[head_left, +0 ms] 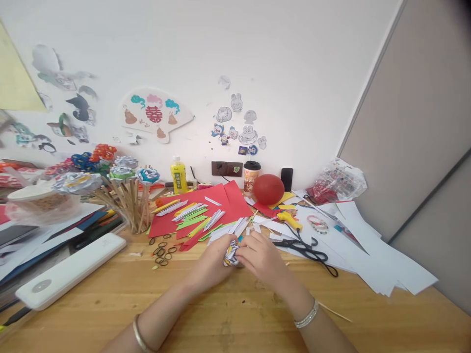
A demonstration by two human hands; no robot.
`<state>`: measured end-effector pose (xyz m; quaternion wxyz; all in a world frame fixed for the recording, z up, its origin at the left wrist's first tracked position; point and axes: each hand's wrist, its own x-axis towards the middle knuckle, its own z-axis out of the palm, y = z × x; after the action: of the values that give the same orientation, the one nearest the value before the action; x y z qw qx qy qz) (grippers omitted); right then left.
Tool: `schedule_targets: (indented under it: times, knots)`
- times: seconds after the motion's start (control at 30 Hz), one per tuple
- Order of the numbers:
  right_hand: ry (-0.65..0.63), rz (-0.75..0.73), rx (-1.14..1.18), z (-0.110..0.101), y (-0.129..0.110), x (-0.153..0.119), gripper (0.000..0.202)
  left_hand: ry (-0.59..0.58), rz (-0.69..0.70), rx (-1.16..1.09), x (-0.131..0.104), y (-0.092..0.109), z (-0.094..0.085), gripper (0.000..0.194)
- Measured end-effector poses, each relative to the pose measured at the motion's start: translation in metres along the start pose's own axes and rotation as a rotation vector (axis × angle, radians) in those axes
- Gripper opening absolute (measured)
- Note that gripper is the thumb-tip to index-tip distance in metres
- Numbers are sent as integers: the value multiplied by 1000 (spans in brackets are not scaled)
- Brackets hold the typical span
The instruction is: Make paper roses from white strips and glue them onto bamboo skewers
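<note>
A wooden table (pixel 206 318) spreads beneath my left hand (pixel 213 257) and right hand (pixel 261 255), meeting a white wall (pixel 312 73) of cartoon cutouts ahead of them; a grey panel (pixel 415 108) rises beyond my right. Past my hands I count one yellow bottle (pixel 178 176), one lidded cup (pixel 252 177), one red balloon (pixel 268 189) and one dark phone (pixel 286 179). Just right of my right hand lie one glue gun (pixel 289 219) and one pair of black scissors (pixel 305 250). Folded paper strips (pixel 191 215) beyond my left hand overlap too much to count, as do the black rubber bands (pixel 160 250) beside it. One folded-paper flower (pixel 230 255) sits between my hands: my left curls round its left side, my right pinches its right edge with fingers bunched. My forearms angle inward, a bangle (pixel 139 333) on my left wrist, a silver bracelet (pixel 307 315) on my right
</note>
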<state>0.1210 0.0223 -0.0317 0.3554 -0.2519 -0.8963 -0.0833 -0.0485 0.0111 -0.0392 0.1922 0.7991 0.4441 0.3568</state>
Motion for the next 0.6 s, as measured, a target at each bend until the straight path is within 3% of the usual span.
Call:
schedule_targets:
  times: [0.33,0.6]
  knots:
    - [94,167,-31,17,-8,0,11,42,5,78,0,-7,4,37]
    - [84,190,-1,18,-7,0,12,30,1,77,-1,-10,5,38]
